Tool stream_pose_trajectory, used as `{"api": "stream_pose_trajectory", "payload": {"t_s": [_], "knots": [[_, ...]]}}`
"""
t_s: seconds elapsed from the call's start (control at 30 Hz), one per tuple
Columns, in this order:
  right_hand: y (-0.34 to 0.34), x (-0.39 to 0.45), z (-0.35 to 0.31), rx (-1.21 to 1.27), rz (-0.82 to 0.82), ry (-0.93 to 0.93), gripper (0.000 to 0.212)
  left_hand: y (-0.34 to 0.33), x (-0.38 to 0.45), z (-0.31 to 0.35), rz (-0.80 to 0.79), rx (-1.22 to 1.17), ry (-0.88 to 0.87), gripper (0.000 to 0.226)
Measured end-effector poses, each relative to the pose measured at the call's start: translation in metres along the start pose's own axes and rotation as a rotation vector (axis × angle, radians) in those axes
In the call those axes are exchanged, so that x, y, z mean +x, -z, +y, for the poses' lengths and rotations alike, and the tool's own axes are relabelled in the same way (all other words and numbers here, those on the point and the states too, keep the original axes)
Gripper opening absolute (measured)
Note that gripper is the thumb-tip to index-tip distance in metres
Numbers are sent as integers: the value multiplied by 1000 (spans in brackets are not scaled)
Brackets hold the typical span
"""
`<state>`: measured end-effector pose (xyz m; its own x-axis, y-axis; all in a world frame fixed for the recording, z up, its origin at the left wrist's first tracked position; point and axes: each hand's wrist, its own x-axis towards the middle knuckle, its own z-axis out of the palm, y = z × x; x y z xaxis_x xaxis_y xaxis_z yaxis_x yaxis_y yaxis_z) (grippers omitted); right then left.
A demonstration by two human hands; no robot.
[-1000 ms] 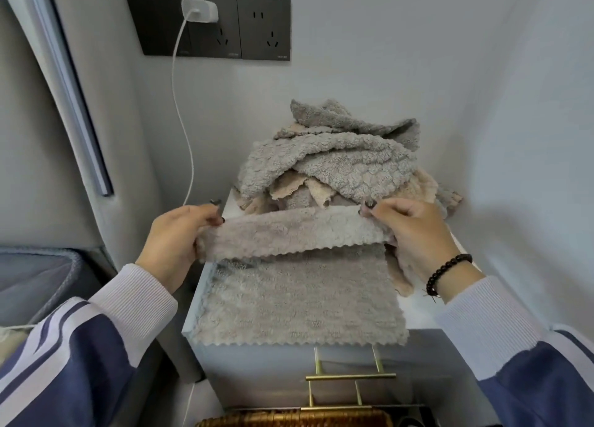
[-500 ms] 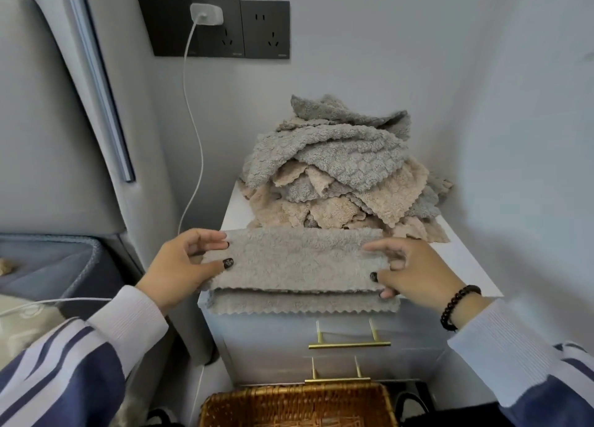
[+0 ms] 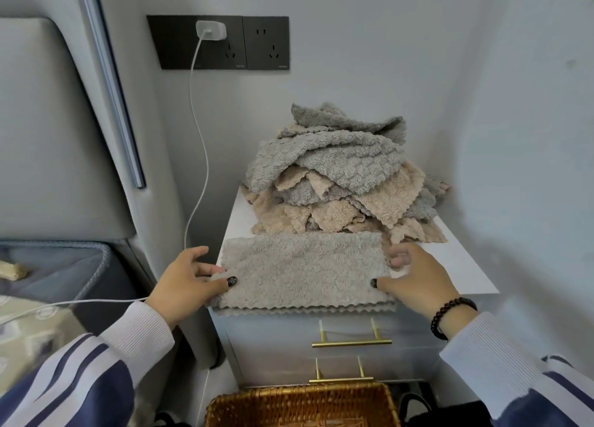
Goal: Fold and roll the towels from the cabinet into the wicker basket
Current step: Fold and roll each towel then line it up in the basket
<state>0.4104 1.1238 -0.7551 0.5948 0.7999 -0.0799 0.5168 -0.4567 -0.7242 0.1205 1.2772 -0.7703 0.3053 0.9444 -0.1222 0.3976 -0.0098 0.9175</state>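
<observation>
Head view: left hand [image 3: 184, 283] grips the folded towel's [image 3: 302, 270] left end, thumb on top, other fingers beneath. That towel lies along the cabinet's [image 3: 456, 266] front edge, the towel pile [image 3: 337, 176] behind it, the basket [image 3: 302, 405] below. Right hand [image 3: 418, 280] pinches its right end.

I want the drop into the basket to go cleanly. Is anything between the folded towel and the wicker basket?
Nothing visible blocks it. The folded towel lies at the cabinet top's front edge, held by the left hand and right hand. The wicker basket sits open below, past the gold drawer handles.
</observation>
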Motion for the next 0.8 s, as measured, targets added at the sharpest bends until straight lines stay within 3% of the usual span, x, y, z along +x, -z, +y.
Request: {"api": "stream_pose_trajectory", "payload": {"t_s": [0.27,0.47,0.67,0.73,0.8], "knots": [[-5,12,3,113,-35,-137,50,1,1,-4,-3,-53,83,78],[1,14,2,63,-63,-135,51,-1,-3,-4,16,144,-9,83],[-1,17,3,26,-36,-112,39,0,-4,-2,2,308,-57,86],[-2,18,3,-7,-32,-108,38,-2,-7,1,41,349,-51,86],[-3,16,1,-85,-13,-78,38,-6,-7,1,177,432,-108,83]]}}
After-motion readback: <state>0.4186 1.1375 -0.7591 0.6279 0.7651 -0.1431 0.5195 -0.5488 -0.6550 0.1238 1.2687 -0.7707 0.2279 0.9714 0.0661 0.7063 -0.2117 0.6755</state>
